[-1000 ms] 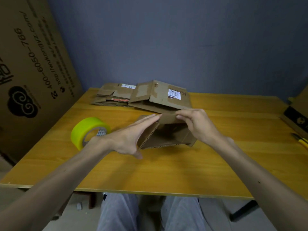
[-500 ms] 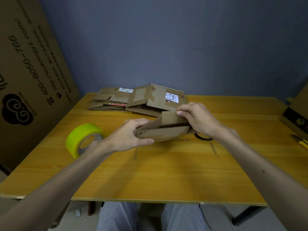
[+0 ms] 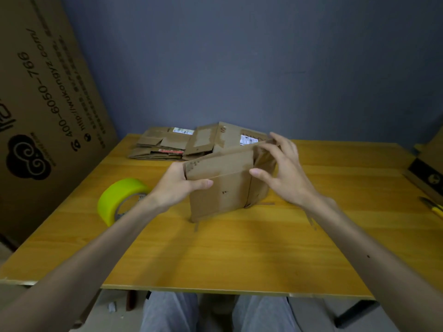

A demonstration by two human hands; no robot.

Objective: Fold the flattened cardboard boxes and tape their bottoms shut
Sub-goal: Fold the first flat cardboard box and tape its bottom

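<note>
Cardboard fills the far left of the frame: a large printed sheet (image 3: 36, 116) leans against the wall there, apart from the work. Just right of it, at left of centre on the wooden table (image 3: 239, 255), a roll of yellow-green tape (image 3: 121, 200) stands on its edge, untouched, with no strip pulled from it that I can see.

At upper centre, a stack of flattened boxes (image 3: 167, 146) lies at the back of the table, so several are left to fold; I cannot count them exactly.

In the middle of the frame, 1 small box (image 3: 220, 185) stands on the table, partly opened into shape. The left hand (image 3: 178, 185) is clamped on its upper left edge, thumb on the near face and fingers behind. The right hand (image 3: 285, 173) is spread loosely over the top right corner, fingertips touching the upper flap; whether it truly pinches the flap I cannot tell.

At the far right edge lie a dark-printed carton (image 3: 426, 178) and a yellow-handled tool (image 3: 434, 207), both well apart from the hands.

Judging from this, the task is early: no finished, taped box shows anywhere, this 1 is only being squared up, its bottom flaps are hidden, and taping has not begun.
</note>
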